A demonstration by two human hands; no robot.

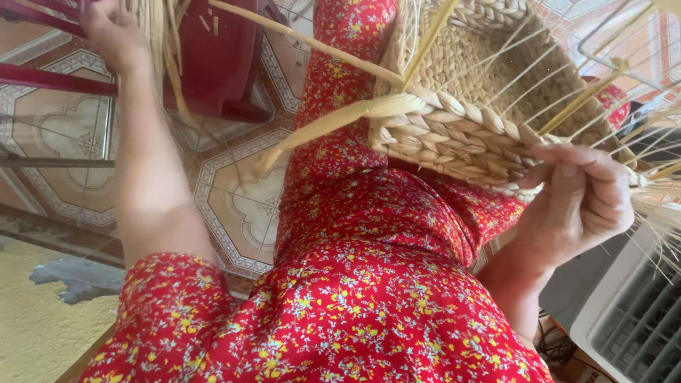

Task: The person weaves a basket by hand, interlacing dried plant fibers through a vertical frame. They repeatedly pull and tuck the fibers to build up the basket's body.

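Woven straw is pinched at the braided rim of a half-made basket (468, 106) by the right hand (578, 202), thumb on top and fingers curled beneath. The basket is rested on a lap in red flowered cloth (369, 284), its mouth turned toward the camera, unwoven stakes fanning rightward. One long loose strand (319, 128) is run from the rim down-left. The left hand (113, 32) is closed on a straw bundle (152, 25) beside a red chair (220, 57).

basket (468, 92) top cropped, left hand (113, 32) fingertips cropped
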